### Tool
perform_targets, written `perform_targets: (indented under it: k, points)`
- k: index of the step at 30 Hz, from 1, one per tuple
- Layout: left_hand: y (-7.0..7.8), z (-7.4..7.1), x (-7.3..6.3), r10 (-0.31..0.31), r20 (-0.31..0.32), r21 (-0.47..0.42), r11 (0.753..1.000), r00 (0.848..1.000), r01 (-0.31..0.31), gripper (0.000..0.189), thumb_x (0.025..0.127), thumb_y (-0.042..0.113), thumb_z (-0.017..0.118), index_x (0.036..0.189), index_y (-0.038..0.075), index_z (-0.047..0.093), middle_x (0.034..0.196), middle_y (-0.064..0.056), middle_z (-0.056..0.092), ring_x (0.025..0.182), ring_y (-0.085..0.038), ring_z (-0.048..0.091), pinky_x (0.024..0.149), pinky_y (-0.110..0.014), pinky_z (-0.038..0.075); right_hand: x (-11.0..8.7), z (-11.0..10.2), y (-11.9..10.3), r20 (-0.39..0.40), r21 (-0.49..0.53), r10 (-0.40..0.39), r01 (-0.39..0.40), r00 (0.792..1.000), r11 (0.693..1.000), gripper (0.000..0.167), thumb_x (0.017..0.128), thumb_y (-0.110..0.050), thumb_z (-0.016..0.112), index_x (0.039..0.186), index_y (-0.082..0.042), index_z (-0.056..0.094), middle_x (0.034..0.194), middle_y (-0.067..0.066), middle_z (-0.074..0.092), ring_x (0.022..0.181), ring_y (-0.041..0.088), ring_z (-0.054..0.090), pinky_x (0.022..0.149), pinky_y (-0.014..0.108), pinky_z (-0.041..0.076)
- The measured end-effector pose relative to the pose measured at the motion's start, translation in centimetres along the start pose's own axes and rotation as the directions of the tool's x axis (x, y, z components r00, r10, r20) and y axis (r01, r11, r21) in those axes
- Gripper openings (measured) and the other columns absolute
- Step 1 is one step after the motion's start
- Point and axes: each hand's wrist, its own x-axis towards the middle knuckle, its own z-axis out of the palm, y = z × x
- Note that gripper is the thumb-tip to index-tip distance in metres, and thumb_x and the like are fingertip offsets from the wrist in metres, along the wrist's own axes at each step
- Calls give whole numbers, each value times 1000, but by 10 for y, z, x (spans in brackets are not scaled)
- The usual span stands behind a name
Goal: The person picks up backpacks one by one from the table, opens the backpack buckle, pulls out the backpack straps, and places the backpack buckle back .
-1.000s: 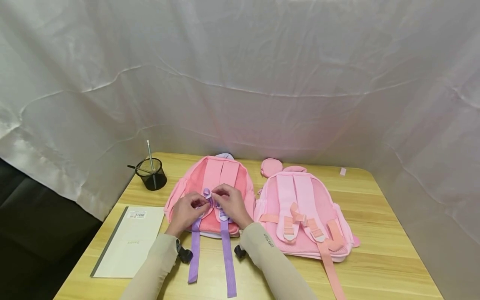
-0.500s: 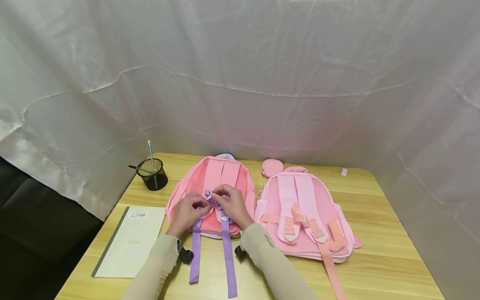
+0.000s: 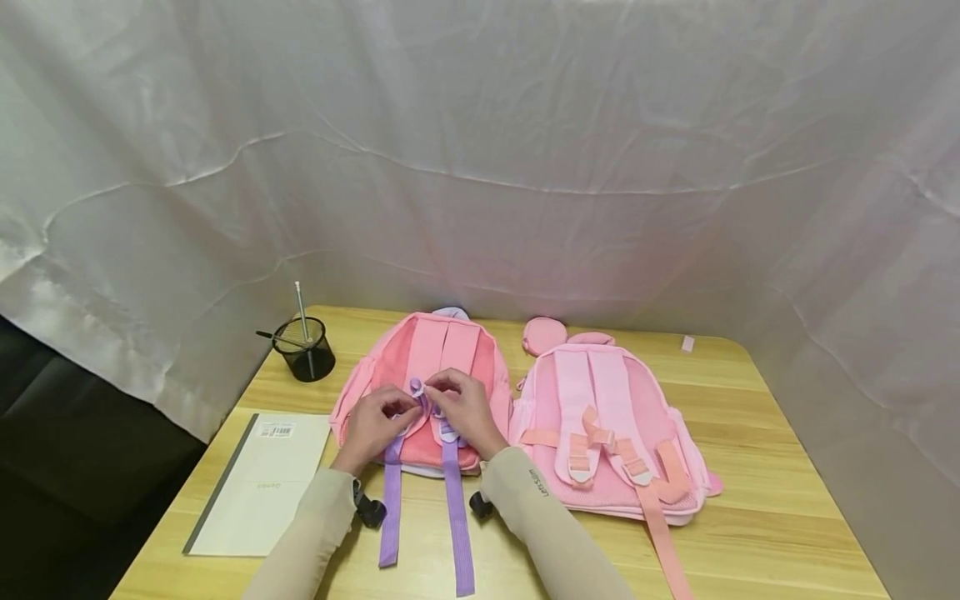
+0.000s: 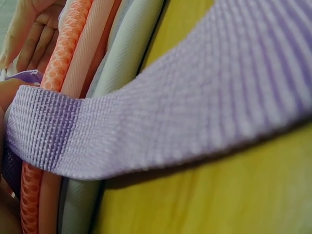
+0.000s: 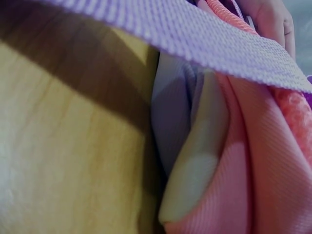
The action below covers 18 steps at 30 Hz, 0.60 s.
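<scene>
A coral-pink backpack (image 3: pixel 391 359) lies on the table with its shoulder straps facing up. Above its lower middle, my left hand (image 3: pixel 377 422) and right hand (image 3: pixel 468 410) meet, thumb and fingers pinching a small loop of purple webbing (image 3: pixel 416 386) with a pale piece by it. Two loose purple strap ends (image 3: pixel 456 521) hang down over the table toward me. In the left wrist view a purple strap (image 4: pixel 161 107) crosses close to the lens, past the backpack's edge. The right wrist view has a purple strap (image 5: pixel 195 41) across the top. Fingertips are partly hidden there.
To the right lies a light-pink backpack (image 3: pixel 546 392) with orange straps and a small round pink pouch (image 3: pixel 544 335) behind it. A white notebook (image 3: pixel 258 492) rests at left, and a black mesh pen cup (image 3: pixel 309 361) stands behind it. A small pale tag (image 3: pixel 687 343) lies at back right.
Both hands stay in the same place on the webbing. The small purple loop at their fingertips has shifted slightly in shape.
</scene>
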Motion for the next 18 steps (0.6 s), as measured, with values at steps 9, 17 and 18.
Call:
perform_targets:
  k: [9, 17, 18]
  points:
    - [-1, 0, 1, 2, 21, 72, 997, 1000, -3, 10, 85, 24, 87, 87, 30, 79, 88, 15, 72, 83, -7, 63, 76, -27, 52, -1, -1, -1, 4, 15, -9, 9, 1000, 1000, 8, 95, -19, 76, 102, -15, 77, 99, 0, 78, 98, 12, 72, 94, 33, 56]
    - [1, 1, 0, 15, 22, 101, 995, 1000, -17, 9, 83, 26, 88, 87, 30, 80, 88, 17, 72, 83, -5, 63, 76, -28, 51, -1, -2, -1, -7, 70, 8, -8, 1000, 997, 9, 95, -19, 76, 103, -15, 77, 100, 1, 78, 101, 15, 73, 97, 35, 57]
    - [1, 1, 0, 19, 18, 102, 995, 1000, -21, 9, 83, 27, 88, 87, 30, 80, 88, 17, 72, 83, -5, 63, 75, -28, 51, -1, -2, -1, -8, 75, 14, -13, 1000, 997, 9, 95, -19, 76, 103, -15, 77, 100, 1, 78, 102, 15, 73, 97, 34, 56]
